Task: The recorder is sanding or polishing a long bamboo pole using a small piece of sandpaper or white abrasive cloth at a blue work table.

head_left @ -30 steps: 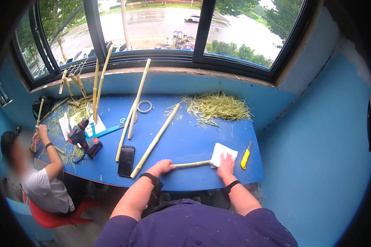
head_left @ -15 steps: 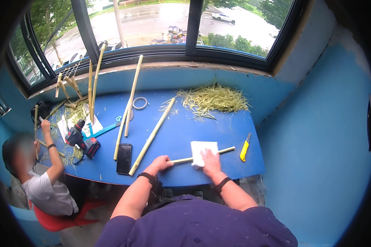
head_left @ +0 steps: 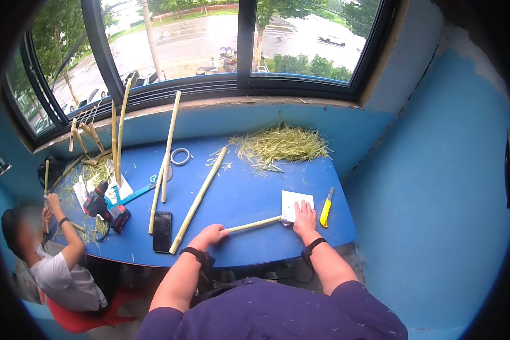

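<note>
My left hand (head_left: 213,234) is closed around the left end of a thin bamboo stick (head_left: 255,224), which lies almost level along the near part of the blue table (head_left: 255,192). At the stick's other end my right hand (head_left: 305,221) grips a white folded sheet (head_left: 292,200) and presses it down over the stick. That end is hidden under the sheet and fingers. Just right of this hand rests a yellow utility knife (head_left: 325,214) with its blade out.
Longer bamboo poles (head_left: 199,199) and a black phone (head_left: 162,231) lie left of my hands. Shavings (head_left: 283,146) are heaped at the back. Farther left are a tape roll (head_left: 181,156), a blue-handled saw (head_left: 139,193), a cordless drill (head_left: 109,208) and a seated person (head_left: 68,263) handling bamboo.
My right hand and the white sheet have slid right along the stick to its far end, covering the tip that showed before. My left hand still holds the left end.
</note>
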Motion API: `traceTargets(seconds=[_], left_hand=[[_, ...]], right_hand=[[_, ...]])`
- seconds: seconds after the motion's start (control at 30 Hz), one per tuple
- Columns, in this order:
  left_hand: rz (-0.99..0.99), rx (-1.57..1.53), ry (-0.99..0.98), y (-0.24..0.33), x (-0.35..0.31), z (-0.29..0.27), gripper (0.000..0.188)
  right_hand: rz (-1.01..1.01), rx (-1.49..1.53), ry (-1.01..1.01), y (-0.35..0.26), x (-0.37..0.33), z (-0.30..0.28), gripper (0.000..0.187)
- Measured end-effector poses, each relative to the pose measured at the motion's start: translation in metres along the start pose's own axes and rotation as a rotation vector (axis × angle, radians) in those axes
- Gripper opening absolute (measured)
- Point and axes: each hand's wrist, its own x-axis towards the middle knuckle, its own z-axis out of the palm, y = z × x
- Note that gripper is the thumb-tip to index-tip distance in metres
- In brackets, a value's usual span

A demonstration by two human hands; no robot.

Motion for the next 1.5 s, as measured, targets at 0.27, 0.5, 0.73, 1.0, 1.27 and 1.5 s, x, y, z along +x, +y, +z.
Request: traceTargets(seconds=[0.27, 0.5, 0.73, 1.0, 1.27, 1.5], left_hand=[[-0.032, -0.042, 0.030, -0.003, -0.005, 0.014, 0.036], [-0.008, -0.046, 0.045, -0.004, 0.005, 0.014, 0.034], [-0.014, -0.275, 0.133, -0.012, 0.006, 0.005, 0.035], [-0.074, -0.253, 0.062, 0.000, -0.007, 0.004, 0.026], [-0.089, -0.278, 0.042, -0.002, -0.005, 0.001, 0.025], [-0.015, -0.139, 0.036, -0.001, -0.008, -0.002, 0.035]], right_hand=[[0.076, -0.046, 0.089, -0.006, -0.003, 0.011, 0.068], [-0.073, 0.002, 0.162, -0.054, -0.028, 0.047, 0.064], [-0.549, 0.049, 0.268, -0.173, -0.069, 0.042, 0.045], [-0.051, -0.098, 0.138, -0.026, -0.014, 0.037, 0.056], [0.125, -0.082, 0.103, 0.036, 0.000, 0.015, 0.071], [0.060, -0.089, 0.047, 0.034, 0.009, 0.004, 0.071]])
